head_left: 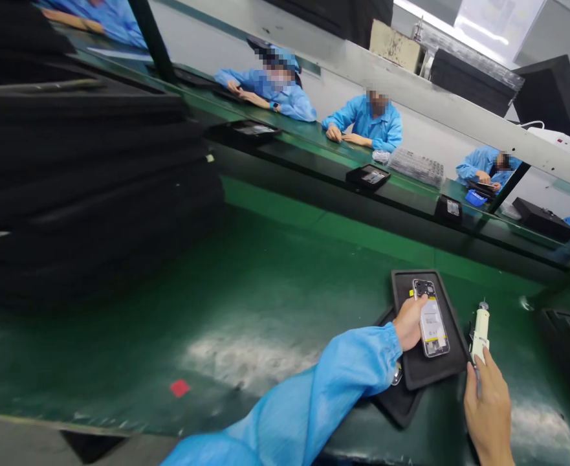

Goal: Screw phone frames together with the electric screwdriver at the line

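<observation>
Left hand (pixel 407 325) gripping phone frame (pixel 431 318) in black tray (pixel 423 372); right hand (pixel 489 414) closed around white dispenser syringe (pixel 480 333).

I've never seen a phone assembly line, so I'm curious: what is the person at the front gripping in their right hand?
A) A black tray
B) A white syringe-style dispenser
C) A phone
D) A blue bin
B. The right hand closes around a white syringe-style dispenser beside the black tray, while the left hand is the one at the phone body.
</observation>
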Demonstrator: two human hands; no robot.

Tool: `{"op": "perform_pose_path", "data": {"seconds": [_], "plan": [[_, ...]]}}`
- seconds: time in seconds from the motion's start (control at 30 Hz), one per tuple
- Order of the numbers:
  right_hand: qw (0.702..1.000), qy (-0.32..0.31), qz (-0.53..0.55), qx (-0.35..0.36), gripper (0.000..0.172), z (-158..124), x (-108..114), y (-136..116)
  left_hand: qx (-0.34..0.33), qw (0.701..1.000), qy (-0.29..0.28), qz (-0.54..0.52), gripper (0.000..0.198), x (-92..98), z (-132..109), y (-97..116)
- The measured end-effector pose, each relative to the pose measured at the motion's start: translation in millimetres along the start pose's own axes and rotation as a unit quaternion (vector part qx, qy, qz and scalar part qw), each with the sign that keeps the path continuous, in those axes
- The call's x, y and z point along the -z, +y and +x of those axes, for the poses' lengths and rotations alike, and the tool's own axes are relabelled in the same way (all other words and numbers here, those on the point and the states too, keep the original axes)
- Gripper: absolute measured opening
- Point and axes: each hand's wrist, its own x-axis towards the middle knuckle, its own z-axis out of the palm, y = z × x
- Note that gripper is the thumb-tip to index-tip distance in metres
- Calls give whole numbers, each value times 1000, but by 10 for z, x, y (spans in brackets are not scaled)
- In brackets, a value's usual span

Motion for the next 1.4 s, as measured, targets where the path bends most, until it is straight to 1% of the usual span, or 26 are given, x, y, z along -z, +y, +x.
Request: {"op": "perform_pose_path", "data": {"seconds": [0.07, 0.13, 0.27, 0.33, 0.43, 0.47, 0.53, 0.63, 0.7, 0.73, 0.77, 0.8, 0.87, 0.9, 0.93, 0.97, 1.0, 1.03, 1.07, 1.13, 1.17, 1.2, 1.23, 1.3, 1.33, 1.4], "plan": [[1000, -12, 21, -5, 46, -29, -29, -6, -9, 1000, -8, 12, 14, 8, 23, 0], [999, -18, 38, -10, 44, -42, -66, -57, -13, 1000, -18, 21, 10, 37, 32, 13], [998, -26, 60, 8, 42, -7, -149, -246, -12, 999, -30, 20, 14, 107, 35, 16], [997, -37, 63, 23, 48, 32, -195, -366, 2, 999, -38, 17, 18, 127, 24, 8], [997, -50, 60, 26, 65, 86, -277, -526, 22, 998, -50, 11, 23, 124, -7, -1], [997, -48, 60, 23, 67, 97, -307, -566, 23, 998, -52, 9, 24, 114, -20, -1], [997, -35, 62, 21, 64, 107, -358, -617, 20, 998, -58, 8, 27, 89, -44, 8], [994, -10, 111, 21, 46, 122, -384, -620, 7, 997, -72, 20, 27, 69, -96, 76], [984, 9, 172, -36, 42, 157, -361, -582, 9, 996, -84, 41, 28, 92, -158, 174], [974, 12, 206, -96, 43, 185, -343, -556, 14, 995, -89, 51, 29, 118, -200, 236], [954, 12, 243, -173, 46, 217, -325, -531, 17, 994, -90, 67, 30, 153, -248, 303], [922, 6, 290, -255, 50, 251, -311, -509, 15, 992, -83, 95, 32, 196, -301, 370], [825, -18, 408, -391, 56, 315, -300, -485, -7, 983, -49, 177, 36, 304, -408, 490], [772, -30, 467, -429, 59, 340, -302, -481, -23, 975, -27, 221, 39, 364, -458, 536], [729, -45, 515, -448, 61, 359, -308, -481, -36, 964, -6, 261, 42, 427, -503, 570], [706, -67, 542, -451, 63, 373, -311, -480, -46, 955, 10, 293, 44, 489, -542, 592], [708, -91, 542, -443, 63, 382, -309, -473, -51, 948, 20, 313, 47, 549, -575, 602], [737, -105, 514, -426, 65, 387, -298, -456, -53, 943, 27, 328, 48, 605, -600, 603], [785, -101, 461, -400, 67, 391, -279, -426, -54, 936, 33, 347, 50, 654, -618, 595], [891, -37, 316, -324, 70, 392, -222, -327, -48, 921, 43, 384, 50, 729, -635, 570], [927, 4, 245, -284, 71, 388, -196, -264, -42, 914, 46, 401, 50, 751, -635, 554], [950, 30, 189, -247, 70, 379, -180, -200, -36, 907, 48, 417, 49, 765, -630, 539], [965, 34, 150, -213, 67, 360, -180, -140, -30, 900, 47, 432, 49, 769, -621, 524], [985, 3, 104, -136, 60, 290, -244, -55, -24, 888, 40, 458, 49, 755, -595, 488], [993, -5, 85, -84, 58, 241, -312, -37, -25, 880, 34, 472, 50, 741, -580, 466], [999, 12, 38, 25, 57, 146, -508, -51, -30, 860, 38, 509, 48, 718, -543, 415]]}}
